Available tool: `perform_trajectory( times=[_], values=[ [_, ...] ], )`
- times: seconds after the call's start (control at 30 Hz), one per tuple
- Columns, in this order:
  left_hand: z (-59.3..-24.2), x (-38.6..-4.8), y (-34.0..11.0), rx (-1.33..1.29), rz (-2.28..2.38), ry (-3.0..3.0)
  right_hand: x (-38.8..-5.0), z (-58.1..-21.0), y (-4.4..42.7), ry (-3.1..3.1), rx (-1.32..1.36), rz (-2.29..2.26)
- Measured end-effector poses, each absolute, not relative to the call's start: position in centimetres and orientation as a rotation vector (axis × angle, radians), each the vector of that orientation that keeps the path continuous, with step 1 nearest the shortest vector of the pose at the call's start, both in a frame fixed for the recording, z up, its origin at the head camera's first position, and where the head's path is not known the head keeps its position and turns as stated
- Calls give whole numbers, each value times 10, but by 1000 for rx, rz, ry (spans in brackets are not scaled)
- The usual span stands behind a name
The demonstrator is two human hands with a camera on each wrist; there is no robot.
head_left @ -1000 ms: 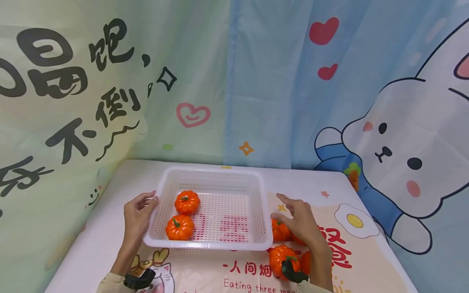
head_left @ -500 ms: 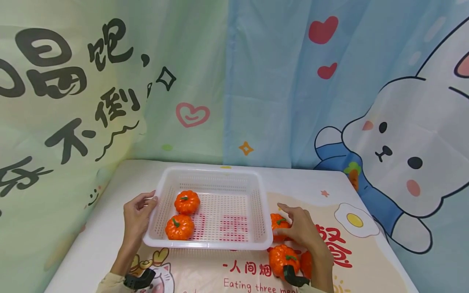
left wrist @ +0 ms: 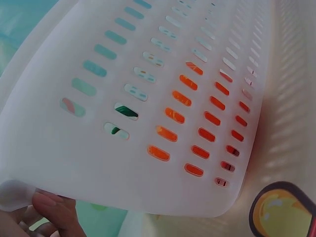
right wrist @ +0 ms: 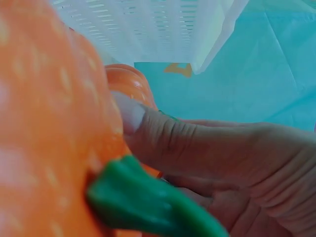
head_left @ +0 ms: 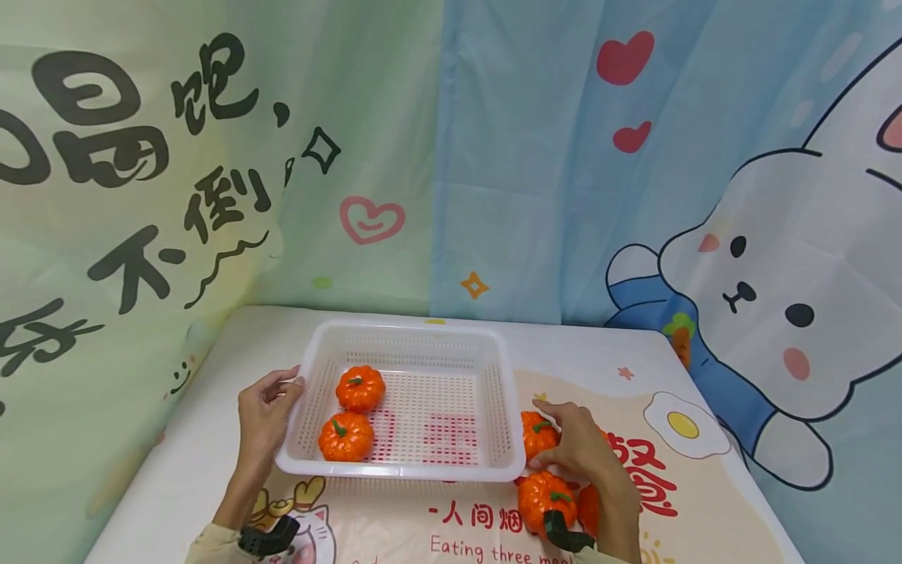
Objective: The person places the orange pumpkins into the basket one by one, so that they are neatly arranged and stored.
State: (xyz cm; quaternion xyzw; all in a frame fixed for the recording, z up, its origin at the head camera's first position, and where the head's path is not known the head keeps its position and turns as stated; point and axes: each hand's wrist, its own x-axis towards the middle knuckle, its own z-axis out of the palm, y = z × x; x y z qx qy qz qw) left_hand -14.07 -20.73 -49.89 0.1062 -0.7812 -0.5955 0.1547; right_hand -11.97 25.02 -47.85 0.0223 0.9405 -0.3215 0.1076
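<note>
Pumpkin [head_left: 535, 436] could catch on the basket [head_left: 430, 392] if lifted too low; a brush of the right hand [head_left: 581, 440] could roll the nearer pumpkin [head_left: 541, 500]
The first sits on the bench [head_left: 585, 352], just right of the basket, the right hand's thumb and forefinger curled round it, firmness unclear; the left hand [head_left: 264, 409] grips the basket's left rim

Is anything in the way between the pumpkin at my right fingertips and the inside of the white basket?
Yes, the basket's right wall: the pumpkin sits just outside it, by your right hand, so it would likely need lifting up and over. I see nothing else between them.
</note>
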Motion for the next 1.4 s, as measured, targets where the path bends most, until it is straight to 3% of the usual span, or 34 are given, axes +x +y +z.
perform_trajectory(
  times=[1.4],
  values=[
    [-502,-142,-209,298,-1735,-2218,-116,-473,247,2806,24,-975]
  ],
)
